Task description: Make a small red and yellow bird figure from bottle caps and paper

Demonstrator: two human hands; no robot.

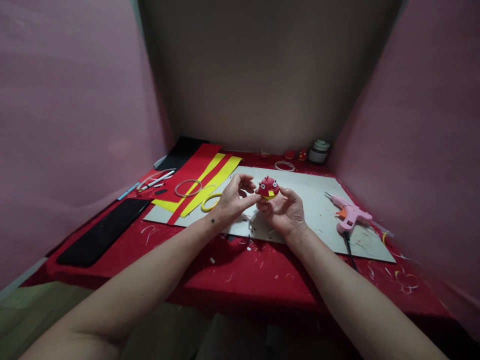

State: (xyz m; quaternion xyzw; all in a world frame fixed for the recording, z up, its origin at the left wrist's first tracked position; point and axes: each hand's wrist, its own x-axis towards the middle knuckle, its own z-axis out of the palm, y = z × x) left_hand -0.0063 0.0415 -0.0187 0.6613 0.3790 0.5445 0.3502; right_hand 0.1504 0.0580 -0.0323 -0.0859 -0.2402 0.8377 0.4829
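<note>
Both forearms reach in from the near edge. Right hand (285, 212) cradles a small red figure (267, 188) above the grey board (318, 200), grip clamped on it; left hand (233, 199) pinches its side. One slip could drop it (fresh glue may give). Red counter (243, 272) littered with scraps, glue gun (350, 214) at right, pink walls around.

The counter (262, 275) is covered in matt red cloth littered with paper scraps. A grey mat (318, 200) on it looks like smooth, dull card. The red and yellow sheets (202, 180) look like matt, ribbed paper. The glue gun (350, 215) is smooth pink plastic. The dark slab (101, 232) at the left is smooth with a faint sheen. The red figure (267, 188) held in the fingers (252, 200) has a ridged, coiled-paper surface.
</note>
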